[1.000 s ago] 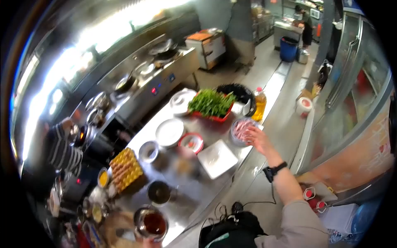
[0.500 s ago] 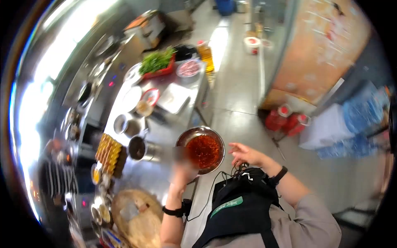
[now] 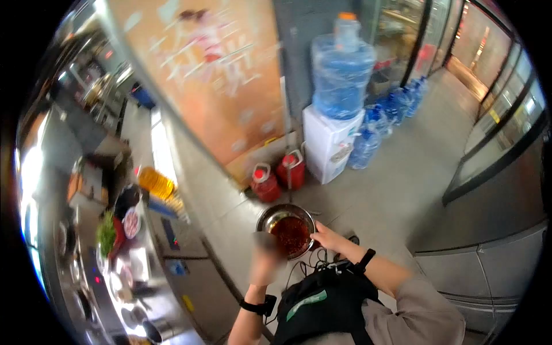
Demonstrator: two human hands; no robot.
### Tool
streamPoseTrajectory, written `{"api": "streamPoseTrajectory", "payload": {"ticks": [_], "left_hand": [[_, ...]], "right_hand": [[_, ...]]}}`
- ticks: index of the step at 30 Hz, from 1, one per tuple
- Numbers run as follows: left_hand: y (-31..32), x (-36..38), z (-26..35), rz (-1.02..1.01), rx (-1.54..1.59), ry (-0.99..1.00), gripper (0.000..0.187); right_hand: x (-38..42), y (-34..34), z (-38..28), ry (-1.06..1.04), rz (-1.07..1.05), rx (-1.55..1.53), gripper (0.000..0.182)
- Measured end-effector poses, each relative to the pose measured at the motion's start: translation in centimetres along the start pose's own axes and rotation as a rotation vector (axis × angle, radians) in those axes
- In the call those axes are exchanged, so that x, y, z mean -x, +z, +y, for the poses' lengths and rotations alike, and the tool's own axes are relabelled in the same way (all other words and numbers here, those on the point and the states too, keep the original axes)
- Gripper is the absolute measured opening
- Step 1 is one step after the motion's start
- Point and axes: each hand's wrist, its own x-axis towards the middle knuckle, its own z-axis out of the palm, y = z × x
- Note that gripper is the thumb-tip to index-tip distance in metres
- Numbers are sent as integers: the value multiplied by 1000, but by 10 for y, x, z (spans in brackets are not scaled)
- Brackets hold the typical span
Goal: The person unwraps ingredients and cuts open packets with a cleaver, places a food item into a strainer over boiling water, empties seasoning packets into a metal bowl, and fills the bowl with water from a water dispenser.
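A round metal bowl (image 3: 267,217) with dark red chili sauce (image 3: 292,233) in it is in front of my body, above the floor. At its right rim, my right hand (image 3: 329,237) is closed on the edge. My left hand (image 3: 265,265) is at the lower left side of the bowl and appears to support it; a blurred patch covers its fingers. The sauce lies toward the right side of the bowl, and bare metal shows at the left.
A steel counter (image 3: 175,287) on the left carries greens (image 3: 106,233), a meat plate (image 3: 131,223) and a white tray (image 3: 139,263). Ahead are red jugs (image 3: 265,183) and a white water dispenser (image 3: 329,144) with a blue bottle (image 3: 341,75). Grey cabinets (image 3: 454,276) stand at right.
My view has turned right, away from the counter. The bowl has come off the counter's edge and tilted. My right hand, apart from the bowl before, now grips its right rim.
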Motion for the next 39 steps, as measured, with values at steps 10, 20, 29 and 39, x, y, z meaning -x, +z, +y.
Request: {"api": "streamPoseTrajectory", "payload": {"ticks": [10, 20, 29, 39], "left_hand": [[227, -229, -72, -156, -518, 194, 34], [416, -456, -16, -377, -1297, 645, 63], [506, -652, -63, -693, -1490, 812, 68], [497, -702, -102, -927, -1896, 812, 56]], "right_hand": [[1, -313, 85, 342, 318, 170, 55], [-80, -489, 208, 382, 633, -242, 51], [-203, -526, 331, 402, 961, -176, 61], [-296, -544, 342, 410, 1047, -345, 60]]}}
